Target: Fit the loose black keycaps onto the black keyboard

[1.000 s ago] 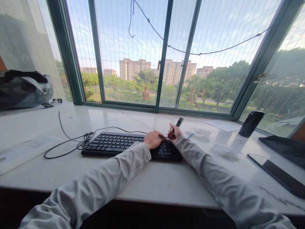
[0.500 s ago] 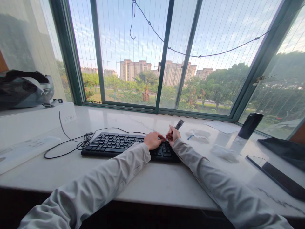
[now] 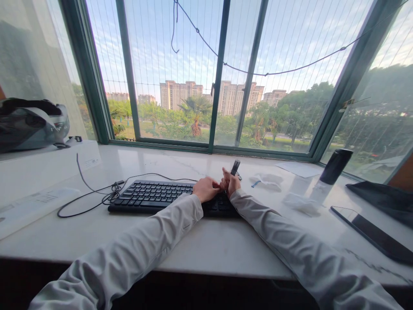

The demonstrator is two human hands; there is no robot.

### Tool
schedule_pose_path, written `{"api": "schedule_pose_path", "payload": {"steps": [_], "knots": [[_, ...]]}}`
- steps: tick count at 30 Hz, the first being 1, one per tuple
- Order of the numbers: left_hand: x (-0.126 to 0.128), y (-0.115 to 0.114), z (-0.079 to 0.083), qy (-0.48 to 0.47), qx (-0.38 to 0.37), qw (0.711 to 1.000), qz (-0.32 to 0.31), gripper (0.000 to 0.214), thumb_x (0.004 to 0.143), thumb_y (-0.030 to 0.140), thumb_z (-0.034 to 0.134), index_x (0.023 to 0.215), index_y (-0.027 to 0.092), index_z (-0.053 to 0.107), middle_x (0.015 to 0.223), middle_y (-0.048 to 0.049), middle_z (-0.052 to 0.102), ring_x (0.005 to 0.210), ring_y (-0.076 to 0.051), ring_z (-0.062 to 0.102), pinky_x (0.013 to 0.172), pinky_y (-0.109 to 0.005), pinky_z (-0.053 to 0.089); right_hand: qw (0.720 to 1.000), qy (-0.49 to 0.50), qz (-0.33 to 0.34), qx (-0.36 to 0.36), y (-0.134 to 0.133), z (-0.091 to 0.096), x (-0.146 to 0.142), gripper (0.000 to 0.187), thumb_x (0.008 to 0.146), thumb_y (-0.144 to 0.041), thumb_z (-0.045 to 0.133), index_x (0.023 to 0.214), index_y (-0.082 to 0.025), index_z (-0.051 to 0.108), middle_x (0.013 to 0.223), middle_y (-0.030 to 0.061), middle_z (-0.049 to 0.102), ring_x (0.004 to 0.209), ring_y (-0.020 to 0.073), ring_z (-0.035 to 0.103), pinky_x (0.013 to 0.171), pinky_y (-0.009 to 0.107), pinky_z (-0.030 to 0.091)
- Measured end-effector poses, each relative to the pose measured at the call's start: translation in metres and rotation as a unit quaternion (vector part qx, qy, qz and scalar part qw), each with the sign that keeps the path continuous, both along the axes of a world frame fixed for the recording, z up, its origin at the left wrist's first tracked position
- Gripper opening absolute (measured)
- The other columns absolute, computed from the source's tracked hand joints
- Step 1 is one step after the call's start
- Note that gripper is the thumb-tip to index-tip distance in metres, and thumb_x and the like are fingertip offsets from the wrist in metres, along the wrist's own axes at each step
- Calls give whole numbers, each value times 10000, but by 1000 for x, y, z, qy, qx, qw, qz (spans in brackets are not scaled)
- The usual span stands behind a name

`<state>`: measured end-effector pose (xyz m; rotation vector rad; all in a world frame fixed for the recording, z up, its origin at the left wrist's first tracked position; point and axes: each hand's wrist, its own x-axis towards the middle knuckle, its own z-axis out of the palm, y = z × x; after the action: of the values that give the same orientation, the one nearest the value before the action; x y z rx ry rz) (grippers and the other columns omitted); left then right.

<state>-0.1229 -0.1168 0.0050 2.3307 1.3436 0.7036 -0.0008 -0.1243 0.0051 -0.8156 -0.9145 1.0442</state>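
Observation:
A black keyboard (image 3: 155, 193) lies on the white ledge in front of me. Over the right part of its keys, near the number pad, both hands meet. My left hand (image 3: 205, 189) is closed, thumb and fingers pinched together close to the keys. What they grip, if anything, is too small to make out. A slim black tool (image 3: 235, 167) with a flat end sticks up out of my right hand (image 3: 231, 184), which is wrapped round it. The tool's lower end is hidden by the fingers, so its exact kind does not show.
Left of the keyboard lies its coiled cable (image 3: 112, 191), beside a white box (image 3: 87, 155) bearing a dark headset (image 3: 35, 125). To the right are crumpled clear plastic (image 3: 300, 204), a paper sheet (image 3: 298, 168), a black cylinder (image 3: 336, 167) and a phone (image 3: 371, 232). Windows stand behind.
My right hand has turned and shifted slightly left, so the black tool now stands more upright. My left hand stays pinched over the keys. The camera view has shifted a little.

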Motion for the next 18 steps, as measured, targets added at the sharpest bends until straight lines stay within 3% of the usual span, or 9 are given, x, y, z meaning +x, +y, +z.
{"api": "schedule_pose_path", "payload": {"steps": [6,11,13,15,18], "knots": [[0,0,3,1,-9,1000,2,400,703,592,596,871,269,762,831,-22,725,847,-204,654,703,-251,451,999,-26,0,38,2,-6,-1,565,675,-443,697,466,-239,214,308,-91,228,286,43,189,312,232,152],[-1,4,0,-48,0,999,-15,295,721,490,640,873,266,756,873,-11,729,867,-188,654,772,-260,463,994,-22,-44,101,4,1,7,590,709,-502,650,425,-228,211,333,-91,187,317,43,156,351,240,149],[-2,7,-1,-86,10,996,-13,272,736,465,644,877,257,748,868,-6,729,848,-171,657,782,-253,464,986,-85,-77,125,4,6,17,572,755,-519,597,409,-220,254,353,-75,229,345,53,198,378,242,176],[-3,9,-1,-115,24,993,-3,263,752,455,643,887,251,739,844,-3,728,819,-160,659,778,-250,467,966,-207,-108,113,2,10,31,516,775,-527,571,417,-208,378,385,-51,326,384,70,279,410,242,220],[-5,9,0,-139,43,989,15,261,771,460,635,897,254,732,832,-3,725,808,-160,659,769,-254,472,904,-396,-141,80,0,11,49,357,756,-496,597,542,-210,612,450,-33,464,465,102,410,492,237,310]]}}
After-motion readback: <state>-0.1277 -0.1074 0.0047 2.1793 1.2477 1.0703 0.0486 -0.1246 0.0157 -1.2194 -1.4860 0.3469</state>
